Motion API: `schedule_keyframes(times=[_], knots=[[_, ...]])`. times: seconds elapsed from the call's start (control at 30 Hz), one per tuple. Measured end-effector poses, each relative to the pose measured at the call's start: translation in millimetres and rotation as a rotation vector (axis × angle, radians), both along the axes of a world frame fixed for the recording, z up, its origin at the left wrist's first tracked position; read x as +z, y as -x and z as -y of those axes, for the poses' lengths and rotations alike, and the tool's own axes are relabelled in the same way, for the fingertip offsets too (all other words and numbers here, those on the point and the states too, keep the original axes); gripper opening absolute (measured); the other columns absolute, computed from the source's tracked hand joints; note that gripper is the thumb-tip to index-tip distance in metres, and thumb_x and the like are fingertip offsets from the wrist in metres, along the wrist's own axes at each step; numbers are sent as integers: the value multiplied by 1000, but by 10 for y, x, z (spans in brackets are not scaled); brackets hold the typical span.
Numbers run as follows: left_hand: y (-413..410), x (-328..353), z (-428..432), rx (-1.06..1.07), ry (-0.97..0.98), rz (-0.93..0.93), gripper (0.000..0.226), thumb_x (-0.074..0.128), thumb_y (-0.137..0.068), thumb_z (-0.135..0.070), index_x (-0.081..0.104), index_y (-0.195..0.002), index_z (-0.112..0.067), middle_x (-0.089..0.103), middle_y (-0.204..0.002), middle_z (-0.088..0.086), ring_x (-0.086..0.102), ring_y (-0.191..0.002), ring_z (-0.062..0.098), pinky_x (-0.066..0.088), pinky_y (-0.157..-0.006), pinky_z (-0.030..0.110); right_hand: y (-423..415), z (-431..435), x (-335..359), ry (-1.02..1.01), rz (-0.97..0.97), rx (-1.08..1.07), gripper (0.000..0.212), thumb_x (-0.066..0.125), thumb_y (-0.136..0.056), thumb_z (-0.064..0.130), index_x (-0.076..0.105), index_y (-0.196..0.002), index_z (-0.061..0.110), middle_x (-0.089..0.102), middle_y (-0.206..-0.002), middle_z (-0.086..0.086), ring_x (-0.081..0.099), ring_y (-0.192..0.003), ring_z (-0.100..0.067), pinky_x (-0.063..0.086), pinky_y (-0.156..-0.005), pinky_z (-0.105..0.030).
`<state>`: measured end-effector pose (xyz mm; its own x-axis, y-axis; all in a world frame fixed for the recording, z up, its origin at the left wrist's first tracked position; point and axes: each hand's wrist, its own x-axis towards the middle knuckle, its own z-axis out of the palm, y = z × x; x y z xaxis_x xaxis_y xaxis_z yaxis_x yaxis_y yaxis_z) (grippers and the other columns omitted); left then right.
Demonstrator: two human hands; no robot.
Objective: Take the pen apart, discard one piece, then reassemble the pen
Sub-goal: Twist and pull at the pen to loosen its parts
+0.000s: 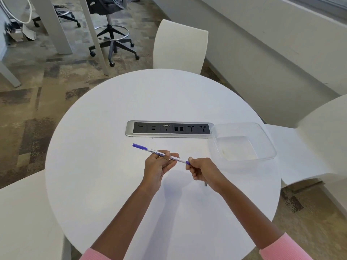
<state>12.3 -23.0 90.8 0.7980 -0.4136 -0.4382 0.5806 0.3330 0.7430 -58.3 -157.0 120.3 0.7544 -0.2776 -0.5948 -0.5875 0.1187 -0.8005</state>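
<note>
A slim white marker pen (153,151) with a purple cap at its far left end and a purple plug at its right end is held level above the round white table (112,117). My left hand (158,165) grips the white barrel near its middle. My right hand (201,168) pinches the purple end at the right between thumb and fingers. A small dark piece (206,184) shows below my right hand; what it is cannot be told.
A clear plastic container (262,145) stands at the right of the table, holding nothing I can see. A silver socket strip (169,129) is set into the tabletop behind the pen. White chairs stand around the table.
</note>
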Motion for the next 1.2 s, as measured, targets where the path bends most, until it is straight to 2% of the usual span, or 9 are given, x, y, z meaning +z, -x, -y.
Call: schedule_keyframes(times=[0.07,0.2,0.23,0.33,0.5,0.7,0.83,0.93,1.2], knots=[[-19,-5,-2,21,1,-18,10,51,-90,-3,57,-81,-4,75,-69,7,72,-72,17,57,-61,20,25,-37,-20,255,100,51,34,43,-94,22,62,-68,10,51,-59,-2,43,-54,-13,39,-52,-17],[-50,-8,-29,44,0,-40,11,51,-90,-3,57,-81,-4,75,-67,7,72,-70,17,58,-59,20,84,-68,-86,722,296,185,5,59,-85,19,61,-86,14,62,-80,-8,54,-75,-19,41,-66,-25],[-53,-8,-34,46,-8,-45,10,51,-90,-3,58,-82,-4,75,-68,7,73,-69,18,58,-59,20,92,-74,-106,808,315,242,10,62,-83,20,61,-90,13,62,-83,-9,55,-79,-19,43,-69,-25],[-52,-5,-13,48,-30,-61,9,51,-90,-4,59,-85,-4,75,-69,7,73,-69,19,59,-59,21,91,-90,-148,987,356,308,16,62,-83,20,60,-94,9,60,-89,-10,53,-85,-22,48,-73,-33],[-57,-9,-2,44,-30,-59,9,51,-89,-3,58,-85,-4,75,-66,6,73,-67,18,58,-57,20,53,-94,-128,1137,418,340,14,59,-85,16,61,-86,2,60,-83,-15,52,-79,-28,48,-64,-40],[-69,-23,12,29,10,-63,11,50,-90,-4,57,-83,-3,75,-67,7,72,-68,18,57,-58,20,-12,-103,-102,1128,395,349,18,52,-88,10,62,-84,-4,55,-78,-21,49,-75,-31,41,-63,-40],[-151,-18,-38,54,19,-47,10,49,-91,-3,56,-83,-2,75,-67,7,72,-68,16,57,-58,19,-15,-32,-95,903,255,275,27,43,-91,10,60,-71,4,55,-74,-15,49,-73,-28,32,-62,-32],[-228,-16,-122,80,10,-51,12,48,-91,-3,56,-83,-2,75,-67,6,72,-68,16,57,-58,19,13,83,-64,678,157,177,35,41,-93,18,54,-62,13,48,-60,1,44,-63,-20,32,-58,-30],[-164,-29,-109,80,25,-80,12,48,-91,-3,56,-82,-3,75,-67,7,72,-67,17,58,-59,20,-9,95,-104,571,123,140,34,42,-94,20,58,-64,15,51,-60,2,46,-61,-18,39,-65,-31]])
